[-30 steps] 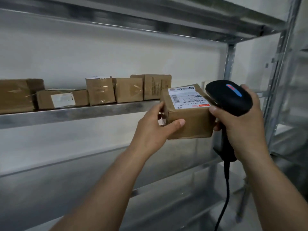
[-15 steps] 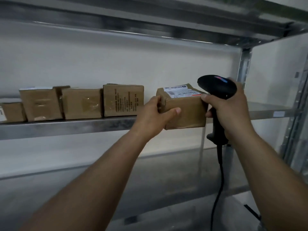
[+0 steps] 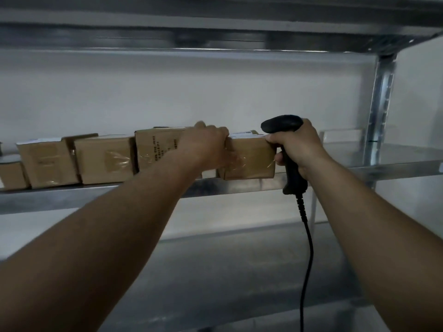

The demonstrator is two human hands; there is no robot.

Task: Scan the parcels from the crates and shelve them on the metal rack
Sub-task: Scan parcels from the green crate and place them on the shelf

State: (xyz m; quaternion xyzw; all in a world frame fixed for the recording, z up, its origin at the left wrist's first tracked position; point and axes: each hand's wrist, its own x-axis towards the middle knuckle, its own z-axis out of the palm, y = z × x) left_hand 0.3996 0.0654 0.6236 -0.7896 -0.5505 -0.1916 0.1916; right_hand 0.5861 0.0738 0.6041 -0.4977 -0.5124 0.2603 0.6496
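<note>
A small brown cardboard parcel (image 3: 251, 158) with a white label on top sits on the front edge of the metal rack shelf (image 3: 383, 168). My left hand (image 3: 206, 146) grips its left side, fingers over the top. My right hand (image 3: 296, 144) holds a black corded barcode scanner (image 3: 281, 122) by the handle, and its fingers touch the parcel's right side. To the left, a row of brown parcels (image 3: 105, 159) stands on the same shelf, the nearest one (image 3: 155, 149) partly hidden by my left hand.
Above runs another metal shelf (image 3: 215, 37). A rack upright (image 3: 381, 106) stands at the right, with bare shelf right of the parcel. A lower shelf (image 3: 239, 271) lies below. The scanner's cable (image 3: 308, 248) hangs down past the shelf edge. A white wall is behind.
Both hands have carried the parcel up and forward from mid-air onto the shelf edge beside the row of parcels. My left hand has shifted over the parcel's top left corner.
</note>
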